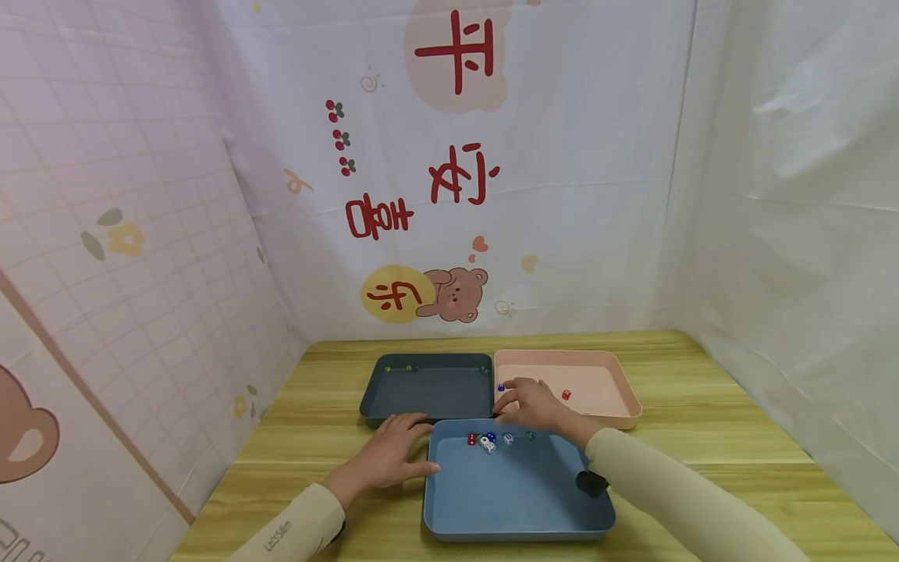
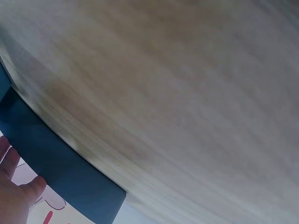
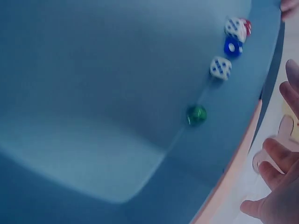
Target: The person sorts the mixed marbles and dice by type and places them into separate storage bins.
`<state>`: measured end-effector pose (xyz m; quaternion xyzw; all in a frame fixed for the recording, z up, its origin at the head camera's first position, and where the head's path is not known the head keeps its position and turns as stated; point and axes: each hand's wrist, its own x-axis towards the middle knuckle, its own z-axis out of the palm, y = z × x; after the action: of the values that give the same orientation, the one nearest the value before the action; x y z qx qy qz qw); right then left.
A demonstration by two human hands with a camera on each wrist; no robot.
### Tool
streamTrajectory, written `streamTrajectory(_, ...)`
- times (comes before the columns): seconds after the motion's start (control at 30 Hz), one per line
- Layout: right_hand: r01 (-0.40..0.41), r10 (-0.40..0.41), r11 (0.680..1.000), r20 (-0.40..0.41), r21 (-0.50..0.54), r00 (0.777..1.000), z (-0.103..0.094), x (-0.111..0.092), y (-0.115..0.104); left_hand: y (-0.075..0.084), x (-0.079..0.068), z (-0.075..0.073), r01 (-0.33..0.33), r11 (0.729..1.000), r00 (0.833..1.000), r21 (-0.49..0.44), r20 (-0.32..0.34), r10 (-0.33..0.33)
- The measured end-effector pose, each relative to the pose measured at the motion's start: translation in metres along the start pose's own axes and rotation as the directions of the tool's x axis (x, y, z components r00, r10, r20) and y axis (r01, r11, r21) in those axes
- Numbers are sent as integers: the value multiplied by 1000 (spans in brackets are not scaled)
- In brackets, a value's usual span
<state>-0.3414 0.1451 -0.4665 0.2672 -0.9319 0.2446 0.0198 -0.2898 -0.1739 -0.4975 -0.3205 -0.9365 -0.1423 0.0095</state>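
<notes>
My left hand (image 1: pixel 389 457) rests at the left rim of the blue tray (image 1: pixel 516 507), its thumb on the rim and its fingers extended. The left wrist view shows those fingers (image 2: pixel 9 161) at the tray's edge. My right hand (image 1: pixel 532 402) hovers over the front left of the pink tray (image 1: pixel 625 382), fingers spread and loosely bent, holding nothing. Close to its fingertips lies a blue die (image 1: pixel 502 387). Along the blue tray's far side lie a red die (image 1: pixel 472 439), a blue die (image 3: pixel 232 47), a white die (image 3: pixel 220 68) and a green die (image 3: pixel 196 115).
The dark tray (image 1: pixel 428 394) stands behind the blue one, side by side with the pink tray, and has green dice (image 1: pixel 388 369) near its back wall. A red die (image 1: pixel 566 395) sits in the pink tray. All trays stand on a wood-grain table (image 1: pixel 730 453) before a printed cloth.
</notes>
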Motion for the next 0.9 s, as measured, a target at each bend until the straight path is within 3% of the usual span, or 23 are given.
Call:
streamTrajectory(0.33,42,-43,999,61,10,997,18,-8,-11,0,0,-1,1,1000,1000,-10,-1,-1)
streamTrajectory(0.9,132,-126,956,39,-261,991,33,-14,-7,1,1,-1,8,1000,1000,0,6,-8)
